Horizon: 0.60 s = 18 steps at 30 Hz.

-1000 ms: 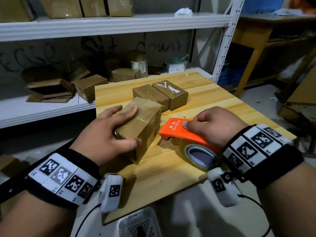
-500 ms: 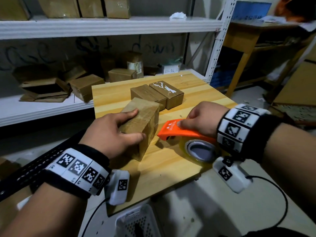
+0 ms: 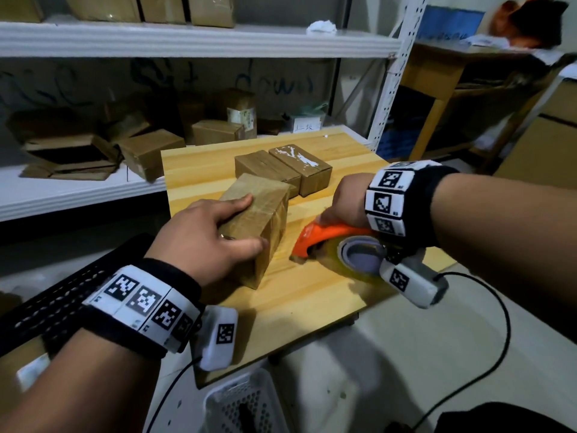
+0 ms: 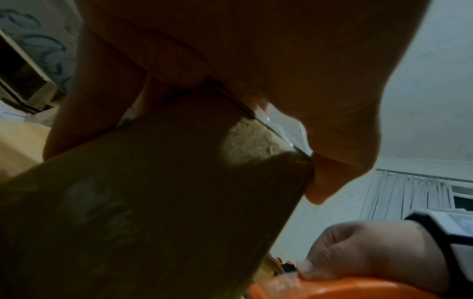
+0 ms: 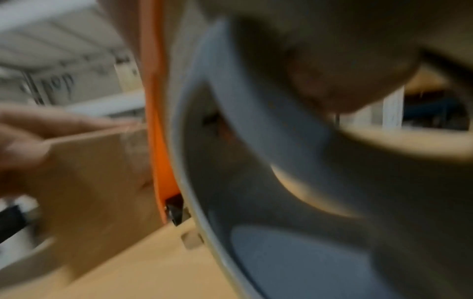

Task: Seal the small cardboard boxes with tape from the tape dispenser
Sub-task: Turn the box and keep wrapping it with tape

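Cardboard box [image 3: 254, 226] sits frame centre, long axis running toward the upper right, left hand [image 3: 206, 242] clamped over its near end; right hand [image 3: 346, 198] grips the orange tape dispenser [image 3: 331, 242] just right of it.

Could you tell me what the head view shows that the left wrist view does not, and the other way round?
Only the head view shows the two boxes side by side further back on the wooden table, the tape roll and the shelving. Only the left wrist view shows a curtained window and the underside of the left hand. Both show that hand gripping the nearest box and the right hand on the orange tape dispenser.
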### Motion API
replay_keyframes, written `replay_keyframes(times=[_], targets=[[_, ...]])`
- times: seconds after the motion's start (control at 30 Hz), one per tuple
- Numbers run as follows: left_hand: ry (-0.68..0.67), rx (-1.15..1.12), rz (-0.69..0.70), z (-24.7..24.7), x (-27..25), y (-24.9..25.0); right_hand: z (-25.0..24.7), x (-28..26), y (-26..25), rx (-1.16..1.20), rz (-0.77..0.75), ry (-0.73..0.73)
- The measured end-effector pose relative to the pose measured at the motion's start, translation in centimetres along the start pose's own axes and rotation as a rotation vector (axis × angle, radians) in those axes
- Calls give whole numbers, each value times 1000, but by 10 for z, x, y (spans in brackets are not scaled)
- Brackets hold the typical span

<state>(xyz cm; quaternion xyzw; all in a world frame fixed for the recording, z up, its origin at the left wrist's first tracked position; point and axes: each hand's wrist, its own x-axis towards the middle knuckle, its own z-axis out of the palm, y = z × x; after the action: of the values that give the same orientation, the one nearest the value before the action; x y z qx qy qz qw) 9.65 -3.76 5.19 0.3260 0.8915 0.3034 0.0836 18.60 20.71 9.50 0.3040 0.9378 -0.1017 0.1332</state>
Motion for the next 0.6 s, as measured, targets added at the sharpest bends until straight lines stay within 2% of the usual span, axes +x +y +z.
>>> replay_keyframes(times=[0.1, 0.17, 0.4, 0.6], targets=[[8, 3, 7, 0, 0, 0, 1, -2, -1, -66, 49, 182], [5, 9, 9, 0, 0, 2, 8, -5, -4, -61, 73, 240], [0, 17, 18, 1, 0, 0, 39, -17, -2, -103, 23, 266], [-2, 31, 16, 2, -1, 0, 53, -24, 2, 9, 23, 300]])
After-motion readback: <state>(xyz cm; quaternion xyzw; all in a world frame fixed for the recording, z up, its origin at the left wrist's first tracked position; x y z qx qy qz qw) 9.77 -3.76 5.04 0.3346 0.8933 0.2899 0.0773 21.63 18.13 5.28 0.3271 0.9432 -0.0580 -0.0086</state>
